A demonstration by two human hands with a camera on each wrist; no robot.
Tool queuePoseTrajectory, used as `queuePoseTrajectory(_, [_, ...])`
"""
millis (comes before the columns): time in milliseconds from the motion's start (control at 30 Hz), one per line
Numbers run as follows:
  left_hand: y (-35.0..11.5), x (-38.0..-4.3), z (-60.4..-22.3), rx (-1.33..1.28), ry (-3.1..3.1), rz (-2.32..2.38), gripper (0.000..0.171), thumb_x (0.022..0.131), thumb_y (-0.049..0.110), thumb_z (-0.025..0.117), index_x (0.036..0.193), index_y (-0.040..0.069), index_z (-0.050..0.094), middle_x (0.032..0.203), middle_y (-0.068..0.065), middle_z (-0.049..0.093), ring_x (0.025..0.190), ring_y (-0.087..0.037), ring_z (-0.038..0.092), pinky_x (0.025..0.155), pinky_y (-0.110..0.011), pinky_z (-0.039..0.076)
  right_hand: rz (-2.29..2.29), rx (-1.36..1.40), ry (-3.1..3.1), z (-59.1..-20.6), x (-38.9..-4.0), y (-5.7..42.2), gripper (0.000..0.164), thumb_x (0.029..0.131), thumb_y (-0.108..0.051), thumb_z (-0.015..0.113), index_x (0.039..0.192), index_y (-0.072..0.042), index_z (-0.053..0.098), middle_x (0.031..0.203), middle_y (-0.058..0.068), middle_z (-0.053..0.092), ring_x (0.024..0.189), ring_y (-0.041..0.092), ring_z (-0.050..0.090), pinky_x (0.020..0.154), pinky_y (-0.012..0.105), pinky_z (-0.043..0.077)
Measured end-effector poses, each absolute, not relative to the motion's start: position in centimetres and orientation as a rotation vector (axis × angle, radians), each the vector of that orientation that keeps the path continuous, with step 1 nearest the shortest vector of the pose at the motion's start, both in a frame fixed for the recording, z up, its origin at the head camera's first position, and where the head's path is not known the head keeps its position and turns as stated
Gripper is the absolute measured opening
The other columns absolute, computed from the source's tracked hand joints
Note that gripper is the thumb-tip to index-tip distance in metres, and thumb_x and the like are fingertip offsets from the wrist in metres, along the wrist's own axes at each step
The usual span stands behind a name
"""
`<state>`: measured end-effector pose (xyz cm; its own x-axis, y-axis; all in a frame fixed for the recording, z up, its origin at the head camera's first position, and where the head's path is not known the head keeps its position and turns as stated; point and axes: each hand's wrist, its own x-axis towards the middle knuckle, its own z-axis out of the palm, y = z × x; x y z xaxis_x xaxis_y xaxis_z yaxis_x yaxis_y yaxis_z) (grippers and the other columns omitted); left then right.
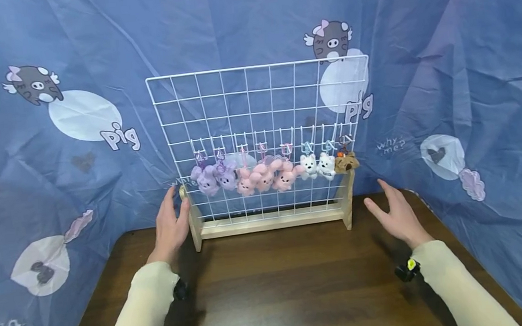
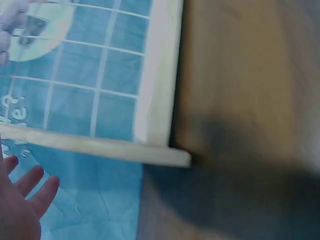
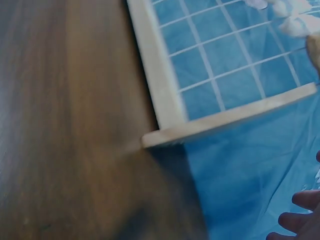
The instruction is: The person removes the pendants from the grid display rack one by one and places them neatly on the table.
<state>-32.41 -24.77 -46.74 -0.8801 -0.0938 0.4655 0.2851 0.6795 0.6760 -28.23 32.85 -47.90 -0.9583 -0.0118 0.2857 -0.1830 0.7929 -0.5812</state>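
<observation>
A white wire grid rack (image 1: 259,90) stands upright in a wooden base (image 1: 270,225) on the table. Plush keychains hang in a row from its hooks: two purple (image 1: 207,180), three pink (image 1: 264,176), two white (image 1: 309,165) and one brown (image 1: 346,162) at the right end. My left hand (image 1: 169,226) is beside the base's left wooden leg (image 2: 90,146), fingers spread; whether the thumb touches it I cannot tell. Off to the right, apart from the right leg (image 3: 230,116), my right hand (image 1: 399,217) hovers with extended fingers. Both hands hold nothing.
The brown wood table (image 1: 275,290) spreads in front of the rack. Blue cloth (image 1: 250,20) printed with pigs surrounds it at the back and both sides. A dark wrist device shows at each cuff, such as the right one (image 1: 406,270).
</observation>
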Motion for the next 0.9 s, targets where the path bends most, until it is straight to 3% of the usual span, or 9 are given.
queuePoseTrajectory(200, [-23.9, -33.7, -45.4, -0.117, -2.439, -1.219, 0.058, 0.115, 0.039, 0.037, 0.165, 0.01, 0.03, 0.161, -0.024, 0.042, 0.141, -0.047, 0.048, 0.115, -0.06, 0.038, 0.967, 0.139, -2.688, -46.6, -28.5, 32.0, 0.087, 0.107, -0.056, 0.052, 0.167, -0.003, 0.019, 0.167, 0.031, 0.024, 0.151, 0.054, 0.025, 0.114, 0.072, 0.025])
queuePoseTrajectory(367, [-23.5, -34.1, -44.9, -0.064, -2.438, -1.243, 0.05, 0.116, 0.034, 0.036, 0.158, 0.007, 0.043, 0.158, -0.023, 0.048, 0.145, -0.042, 0.046, 0.118, -0.057, 0.034, 1.006, 0.133, -2.634, -46.0, -28.7, 31.4, 0.084, 0.106, -0.056, 0.054, 0.167, -0.007, 0.021, 0.167, 0.029, 0.028, 0.15, 0.052, 0.03, 0.114, 0.071, 0.027])
queuePoseTrajectory(600, [-23.4, -34.1, -44.8, 0.005, -2.421, -1.258, 0.044, 0.116, 0.029, 0.038, 0.153, 0.008, 0.049, 0.146, -0.023, 0.058, 0.136, -0.042, 0.053, 0.114, -0.058, 0.038, 1.065, 0.152, -2.493, -43.9, -29.6, 29.7, 0.074, 0.106, -0.044, 0.06, 0.163, -0.004, 0.033, 0.162, 0.026, 0.04, 0.145, 0.049, 0.041, 0.112, 0.066, 0.036])
queuePoseTrajectory(900, [-23.4, -34.4, -44.9, 0.035, -2.42, -1.265, 0.041, 0.115, 0.024, 0.041, 0.151, 0.009, 0.051, 0.143, -0.022, 0.061, 0.13, -0.042, 0.056, 0.111, -0.059, 0.039, 1.152, 0.122, -2.328, -41.9, -31.1, 27.9, 0.063, 0.104, -0.033, 0.067, 0.155, -0.003, 0.045, 0.15, 0.024, 0.054, 0.137, 0.045, 0.053, 0.105, 0.059, 0.048])
